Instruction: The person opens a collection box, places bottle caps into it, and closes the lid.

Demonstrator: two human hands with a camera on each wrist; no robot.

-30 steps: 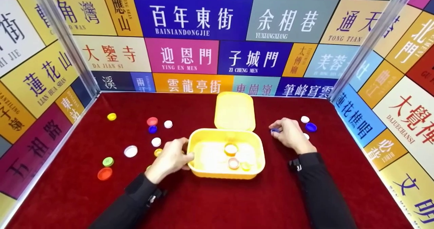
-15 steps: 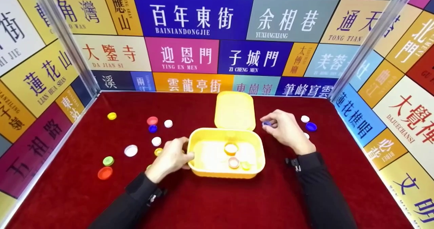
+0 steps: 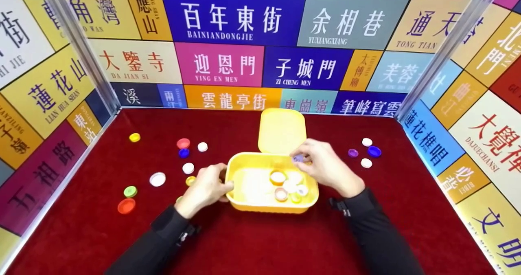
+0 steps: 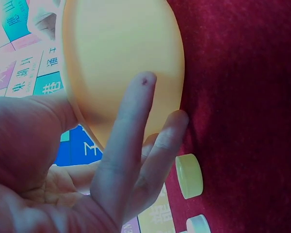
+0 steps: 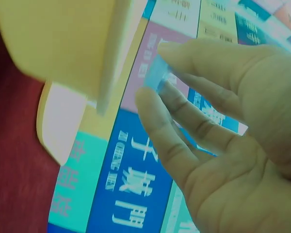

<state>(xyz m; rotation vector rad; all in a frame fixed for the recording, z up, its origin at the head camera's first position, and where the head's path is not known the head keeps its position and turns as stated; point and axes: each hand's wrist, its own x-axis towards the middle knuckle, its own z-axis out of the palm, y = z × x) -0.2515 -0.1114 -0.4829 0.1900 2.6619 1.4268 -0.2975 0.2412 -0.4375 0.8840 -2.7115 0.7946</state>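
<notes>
My left hand [image 3: 205, 188] grips the left wall of a yellow plastic box [image 3: 266, 208], thumb over the rim and fingers against the outside. In the left wrist view the box wall [image 4: 123, 48] fills the upper middle. Above the box's back right corner, my right hand [image 3: 325, 165] pinches a small blue bottle cap [image 3: 298, 158]. The right wrist view shows this cap [image 5: 156, 74] between thumb and fingertips, near the box [image 5: 53, 43]. Inside the box lie an orange cap [image 3: 278, 178], a pinkish cap [image 3: 281, 194], a yellow cap [image 3: 296, 197] and blurred pale round shapes.
A yellow lid [image 3: 282, 130] lies behind the box. Several caps are scattered at left, among them a red cap [image 3: 126, 205] and a white cap [image 3: 157, 179]. To the right sit a purple cap [image 3: 353, 153], a blue cap [image 3: 374, 151] and two white caps.
My right hand has lifted the blue cap and carried it left to the box's back right corner. The purple cap has come into view. Pale round shapes newly show inside the box. The left hand stays.
</notes>
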